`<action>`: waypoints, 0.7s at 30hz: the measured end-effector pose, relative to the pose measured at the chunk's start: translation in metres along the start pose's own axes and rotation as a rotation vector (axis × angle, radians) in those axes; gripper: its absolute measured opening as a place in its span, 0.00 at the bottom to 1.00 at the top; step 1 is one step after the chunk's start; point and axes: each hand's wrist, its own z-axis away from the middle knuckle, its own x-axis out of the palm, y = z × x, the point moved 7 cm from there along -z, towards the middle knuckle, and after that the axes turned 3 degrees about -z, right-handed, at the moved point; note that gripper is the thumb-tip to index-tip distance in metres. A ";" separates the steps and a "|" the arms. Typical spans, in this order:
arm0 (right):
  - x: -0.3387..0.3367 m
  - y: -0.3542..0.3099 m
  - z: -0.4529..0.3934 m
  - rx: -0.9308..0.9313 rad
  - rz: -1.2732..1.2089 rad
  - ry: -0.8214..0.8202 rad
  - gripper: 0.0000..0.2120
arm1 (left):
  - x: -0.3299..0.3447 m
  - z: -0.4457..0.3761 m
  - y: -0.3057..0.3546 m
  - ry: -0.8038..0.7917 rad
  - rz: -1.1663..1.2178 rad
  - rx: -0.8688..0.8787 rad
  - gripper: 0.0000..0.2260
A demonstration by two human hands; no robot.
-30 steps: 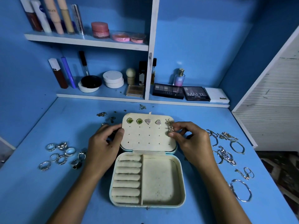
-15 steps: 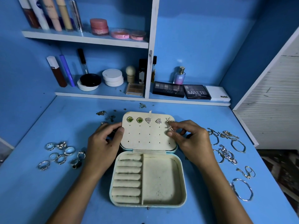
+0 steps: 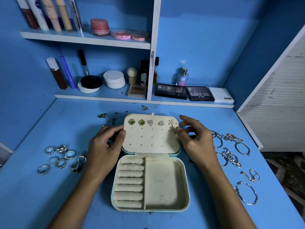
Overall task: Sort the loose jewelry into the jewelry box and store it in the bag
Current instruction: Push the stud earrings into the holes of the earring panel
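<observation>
Two bare forearms — no sleeves, watch or rings — ending in the left hand (image 3: 105, 151) and right hand (image 3: 196, 142), nails short.

Both forearms reach in from the bottom edge, palms down. Left hand (image 3: 105, 146): thumb on top of the jewelry box lid (image 3: 151, 141) at its left edge, fingers curled behind it. Right hand (image 3: 196, 139): fingers spread and relaxed, thumb tip just beside the lower starfish earring (image 3: 172, 130).
</observation>
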 end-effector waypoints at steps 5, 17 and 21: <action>0.009 0.006 0.000 0.100 -0.004 -0.100 0.11 | 0.000 0.000 0.001 0.005 0.007 -0.003 0.09; 0.011 0.011 -0.007 0.141 -0.029 -0.115 0.09 | 0.001 -0.002 0.001 0.007 -0.017 -0.025 0.08; 0.012 0.012 -0.006 0.139 -0.034 -0.120 0.09 | 0.000 -0.009 0.000 0.016 -0.028 -0.027 0.07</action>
